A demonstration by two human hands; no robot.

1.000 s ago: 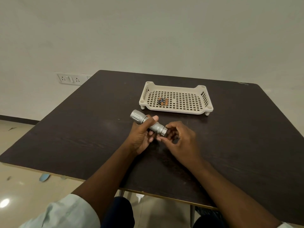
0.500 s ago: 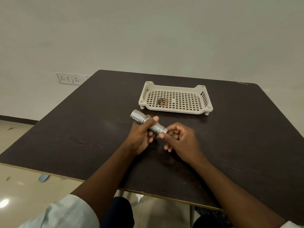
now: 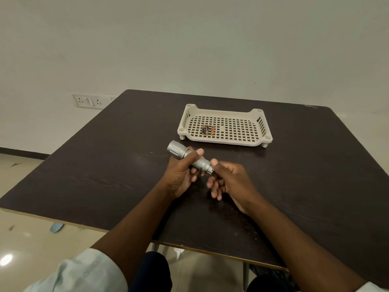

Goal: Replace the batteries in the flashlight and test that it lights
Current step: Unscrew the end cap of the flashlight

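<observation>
A left hand grips the silver flashlight above the worktop; the right hand pinches its tail end. The rigid metal barrel looks weighty, and its knurled body offers the surest hold. Batteries wait in the tray.

We see a plain off-white wall ahead of us, a white socket panel low on its left, a dark wood-grain tabletop before us, glossy beige floor at our left, a bright light reflection on it
</observation>
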